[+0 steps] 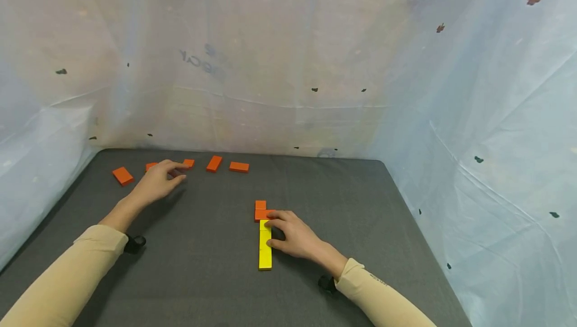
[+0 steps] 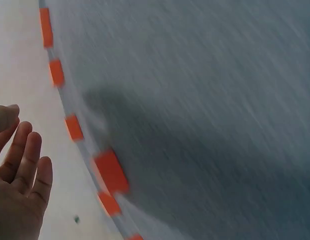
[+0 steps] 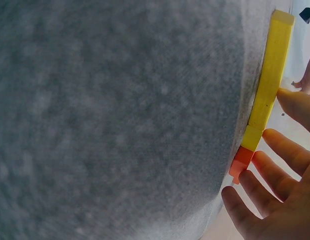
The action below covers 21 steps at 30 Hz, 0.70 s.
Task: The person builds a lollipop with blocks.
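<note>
My left hand (image 1: 158,183) is over the far left of the table, near several orange blocks, with its fingers loosely extended and nothing between them. One orange block (image 1: 188,163) shows just beyond its fingertips; another (image 1: 151,166) is partly hidden behind the hand. Towards the middle, my right hand (image 1: 295,234) rests its fingertips along the right side of a row of blocks. Its thumb touches a long yellow block (image 3: 269,75); the index fingertip is at a short yellow block (image 3: 251,138). Other fingers lie beside an orange block (image 1: 261,215), with a further orange block (image 1: 260,205) beyond it.
More orange blocks lie along the far edge: a tilted one (image 1: 122,176) at far left, a slanted one (image 1: 214,164) and a sideways one (image 1: 239,167) right of the left hand. Whitish plastic sheeting (image 1: 270,66) hangs around the dark grey table (image 1: 203,277).
</note>
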Motion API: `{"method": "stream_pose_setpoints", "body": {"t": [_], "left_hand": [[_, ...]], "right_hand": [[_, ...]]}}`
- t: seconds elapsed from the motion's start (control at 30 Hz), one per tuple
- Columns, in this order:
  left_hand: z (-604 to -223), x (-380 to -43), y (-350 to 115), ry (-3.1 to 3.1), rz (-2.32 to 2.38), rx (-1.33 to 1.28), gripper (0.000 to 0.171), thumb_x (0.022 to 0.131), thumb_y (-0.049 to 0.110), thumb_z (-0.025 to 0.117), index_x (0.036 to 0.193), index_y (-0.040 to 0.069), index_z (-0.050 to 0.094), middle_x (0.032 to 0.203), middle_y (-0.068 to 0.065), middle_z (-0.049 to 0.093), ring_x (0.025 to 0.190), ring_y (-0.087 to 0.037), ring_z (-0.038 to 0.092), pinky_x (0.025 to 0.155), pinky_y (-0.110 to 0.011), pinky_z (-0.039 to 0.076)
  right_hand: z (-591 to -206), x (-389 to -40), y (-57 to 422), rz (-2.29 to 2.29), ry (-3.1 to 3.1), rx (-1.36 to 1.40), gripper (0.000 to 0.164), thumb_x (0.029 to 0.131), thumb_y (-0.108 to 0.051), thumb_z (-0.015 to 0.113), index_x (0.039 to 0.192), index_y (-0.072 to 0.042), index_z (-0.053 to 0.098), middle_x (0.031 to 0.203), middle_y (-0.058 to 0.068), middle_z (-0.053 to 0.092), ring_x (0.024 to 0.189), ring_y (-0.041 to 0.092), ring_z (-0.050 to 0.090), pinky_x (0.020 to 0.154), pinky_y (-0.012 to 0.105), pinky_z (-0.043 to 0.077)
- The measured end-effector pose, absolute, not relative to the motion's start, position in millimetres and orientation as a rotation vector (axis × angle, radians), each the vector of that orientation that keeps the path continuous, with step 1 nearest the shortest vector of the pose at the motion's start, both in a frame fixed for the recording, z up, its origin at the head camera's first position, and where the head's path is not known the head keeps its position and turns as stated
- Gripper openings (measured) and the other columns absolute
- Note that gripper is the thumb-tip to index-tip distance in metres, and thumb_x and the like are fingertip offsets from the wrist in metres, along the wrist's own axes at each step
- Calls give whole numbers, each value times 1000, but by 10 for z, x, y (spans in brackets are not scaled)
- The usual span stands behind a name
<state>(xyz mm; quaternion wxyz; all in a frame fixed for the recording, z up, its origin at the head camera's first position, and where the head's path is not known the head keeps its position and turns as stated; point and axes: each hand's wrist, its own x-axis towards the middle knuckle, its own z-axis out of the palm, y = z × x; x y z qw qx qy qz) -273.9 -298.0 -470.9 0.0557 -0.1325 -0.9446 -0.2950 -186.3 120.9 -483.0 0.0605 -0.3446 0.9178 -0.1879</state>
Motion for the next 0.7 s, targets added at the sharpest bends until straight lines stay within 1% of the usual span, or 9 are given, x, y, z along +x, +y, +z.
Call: {"method": "stream_pose_setpoints", "body": {"t": [0.17,0.27,0.37,0.5,0.63,0.7], "left_hand": [[-4772,-2674,-3278,-2893,-806,-412,37,101,13,68,135,-3,65,122,-25,63,103,-40,64,74,-53,54],[-4812,-2633,-3421,-2929,-752,-434,39,100,14,71,134,-4,65,125,-28,62,104,-41,64,73,-52,55],[-4839,-2585,-3528,-2966,-727,-447,41,100,15,71,134,-5,64,133,-33,57,109,-46,62,81,-60,54],[-4850,-2527,-3611,-2997,-734,-439,40,99,15,72,133,-6,66,137,-38,52,118,-55,56,92,-70,47],[-4861,-2504,-3637,-3017,-732,-440,37,97,12,72,129,-6,67,137,-40,52,123,-60,50,98,-74,42],[-4870,-2502,-3633,-3018,-731,-440,36,97,10,72,128,-6,68,136,-40,52,123,-60,50,98,-74,41]], "right_hand": [[-4838,-1864,1207,-569,2781,-1040,44,99,-30,74,138,-12,67,154,5,51,141,25,48,114,43,44],[-4839,-1865,1204,-569,2777,-1035,44,99,-30,74,138,-12,67,155,5,51,141,24,48,114,43,44],[-4838,-1867,1201,-567,2779,-1029,44,98,-31,74,138,-13,67,154,4,51,140,24,48,114,43,44],[-4837,-1868,1199,-565,2778,-1032,44,99,-30,74,139,-12,67,155,4,51,140,24,48,114,43,44],[-4836,-1863,1203,-566,2778,-1039,44,99,-30,73,139,-12,67,155,4,51,140,24,48,114,42,44],[-4838,-1861,1211,-566,2779,-1044,44,99,-30,74,139,-12,67,155,4,51,140,24,48,114,42,44]]}}
